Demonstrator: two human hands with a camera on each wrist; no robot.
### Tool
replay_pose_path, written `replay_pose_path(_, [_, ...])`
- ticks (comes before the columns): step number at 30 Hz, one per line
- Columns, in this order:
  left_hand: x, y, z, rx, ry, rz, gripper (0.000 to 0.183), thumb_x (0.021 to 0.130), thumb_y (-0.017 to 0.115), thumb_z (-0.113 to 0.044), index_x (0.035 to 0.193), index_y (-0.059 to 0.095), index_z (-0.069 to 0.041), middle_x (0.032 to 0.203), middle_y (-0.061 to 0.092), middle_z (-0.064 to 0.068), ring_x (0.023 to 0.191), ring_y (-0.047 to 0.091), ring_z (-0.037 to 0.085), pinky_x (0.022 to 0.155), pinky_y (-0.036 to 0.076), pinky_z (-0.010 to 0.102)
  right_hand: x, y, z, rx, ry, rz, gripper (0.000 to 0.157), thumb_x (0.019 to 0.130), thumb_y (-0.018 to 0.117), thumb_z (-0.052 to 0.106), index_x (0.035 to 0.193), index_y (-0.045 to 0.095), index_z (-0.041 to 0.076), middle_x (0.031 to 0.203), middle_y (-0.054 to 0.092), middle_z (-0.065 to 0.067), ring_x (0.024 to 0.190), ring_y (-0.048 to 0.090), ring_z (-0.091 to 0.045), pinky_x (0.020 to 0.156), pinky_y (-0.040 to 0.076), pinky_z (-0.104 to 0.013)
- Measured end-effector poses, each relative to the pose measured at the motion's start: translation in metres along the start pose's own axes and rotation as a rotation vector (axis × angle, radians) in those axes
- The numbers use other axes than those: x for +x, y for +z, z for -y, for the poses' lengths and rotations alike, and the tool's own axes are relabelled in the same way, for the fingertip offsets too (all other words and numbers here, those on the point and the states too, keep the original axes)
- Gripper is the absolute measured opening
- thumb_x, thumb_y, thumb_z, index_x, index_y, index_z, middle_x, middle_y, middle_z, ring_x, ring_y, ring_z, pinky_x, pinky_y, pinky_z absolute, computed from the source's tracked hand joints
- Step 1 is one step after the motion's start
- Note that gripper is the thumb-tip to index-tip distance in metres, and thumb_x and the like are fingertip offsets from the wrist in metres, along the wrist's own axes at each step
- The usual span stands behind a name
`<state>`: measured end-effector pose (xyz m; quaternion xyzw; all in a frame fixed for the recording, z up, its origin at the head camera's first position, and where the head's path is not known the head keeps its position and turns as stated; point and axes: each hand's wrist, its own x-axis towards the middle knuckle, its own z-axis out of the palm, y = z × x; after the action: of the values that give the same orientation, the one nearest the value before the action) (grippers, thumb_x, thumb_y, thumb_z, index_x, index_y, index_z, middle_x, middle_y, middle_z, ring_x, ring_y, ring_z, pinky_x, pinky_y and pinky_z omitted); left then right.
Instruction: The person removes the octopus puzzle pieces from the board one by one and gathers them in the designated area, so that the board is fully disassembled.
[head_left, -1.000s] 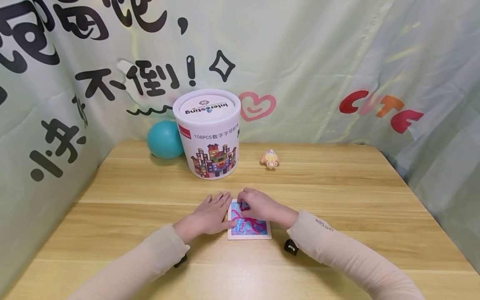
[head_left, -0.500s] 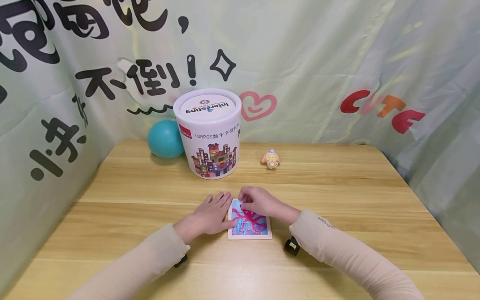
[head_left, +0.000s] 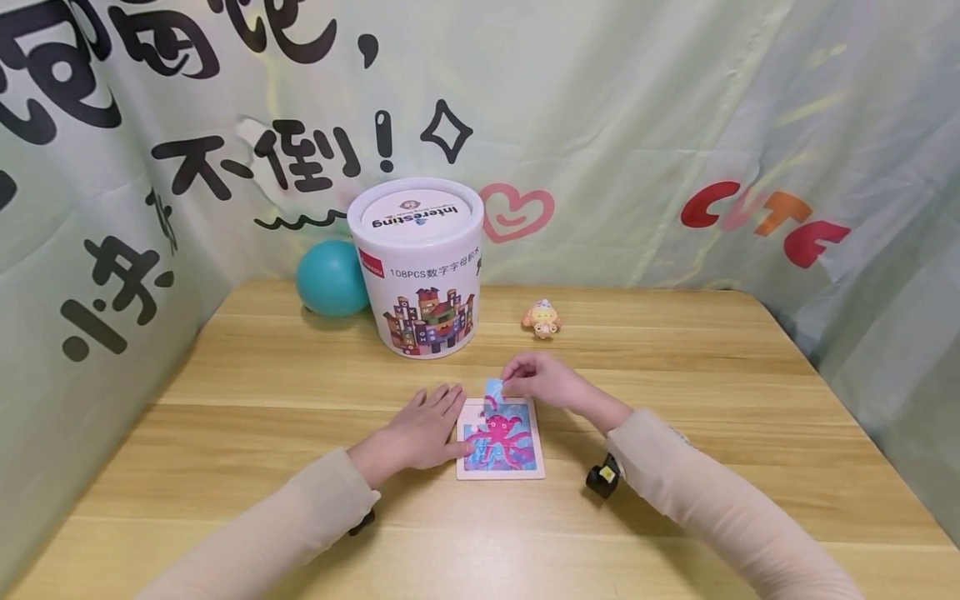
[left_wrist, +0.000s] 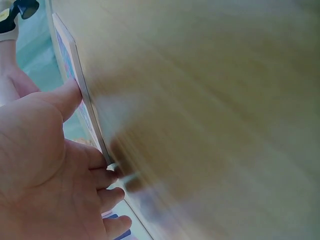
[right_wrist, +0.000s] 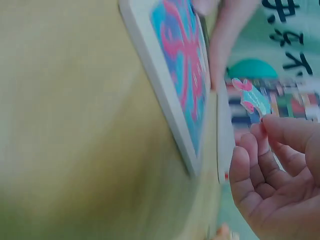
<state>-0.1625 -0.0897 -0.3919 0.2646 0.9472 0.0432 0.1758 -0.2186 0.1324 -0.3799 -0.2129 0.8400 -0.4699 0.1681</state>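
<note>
A square jigsaw puzzle (head_left: pixel 501 476) with a pink octopus on blue lies on the table in a pale frame. My left hand (head_left: pixel 420 429) rests flat at its left side, fingers extended and thumb over the frame's left edge; the left wrist view shows this thumb (left_wrist: pixel 72 97) on the frame. Between thumb and fingertips, my right hand (head_left: pixel 551 383) pinches a blue and pink puzzle piece (head_left: pixel 492 392), held up above the puzzle's far edge. The right wrist view shows the piece (right_wrist: pixel 257 100) standing out from the fingertips. A pale bare patch shows at the puzzle's upper left.
Behind the puzzle stands a white lidded bucket (head_left: pixel 420 275) with building blocks pictured on it. A teal ball (head_left: pixel 330 279) sits left of the bucket, and a small toy figure (head_left: pixel 542 319) to its right. Printed cloth (head_left: pixel 600 150) hangs around the wooden table (head_left: pixel 675 375).
My right hand has lifted a puzzle piece from the upper left of the puzzle and moved away and to the right with it. The left hand has stayed in place.
</note>
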Motion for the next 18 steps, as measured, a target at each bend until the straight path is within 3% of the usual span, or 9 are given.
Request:
replay_pose_path(5, [-0.001,0.000,0.000,-0.011,0.008,-0.010,0.079,0.091,0.046,-0.053,0.146,0.019,-0.002,0.152,0.013,0.012,0.138,0.009,0.028,0.109,0.008,0.048,-0.007,-0.026,-0.012,0.034,0.009,-0.050,0.009,0.088,0.059,0.004,0.092,0.063,-0.002,0.077,0.058,-0.010,0.069,0.053,-0.023,0.063,0.049,-0.037])
replay_pose_path(9, [-0.002,0.000,0.000,-0.021,0.016,-0.026,0.079,0.091,0.047,-0.051,0.145,0.020,-0.001,0.151,0.015,0.012,0.137,0.011,0.028,0.109,0.010,0.048,-0.012,-0.043,-0.020,0.044,0.068,-0.081,0.012,0.089,0.058,0.006,0.094,0.062,-0.005,0.076,0.056,-0.015,0.071,0.052,-0.027,0.065,0.049,-0.038])
replay_pose_path(18, [-0.002,-0.001,-0.001,-0.013,0.030,-0.046,0.078,0.091,0.048,-0.051,0.144,0.024,0.001,0.150,0.019,0.014,0.137,0.015,0.028,0.109,0.013,0.046,-0.012,-0.065,-0.041,0.009,0.204,-0.099,0.015,0.091,0.057,0.008,0.097,0.062,-0.005,0.074,0.056,-0.008,0.065,0.050,-0.017,0.060,0.048,-0.030])
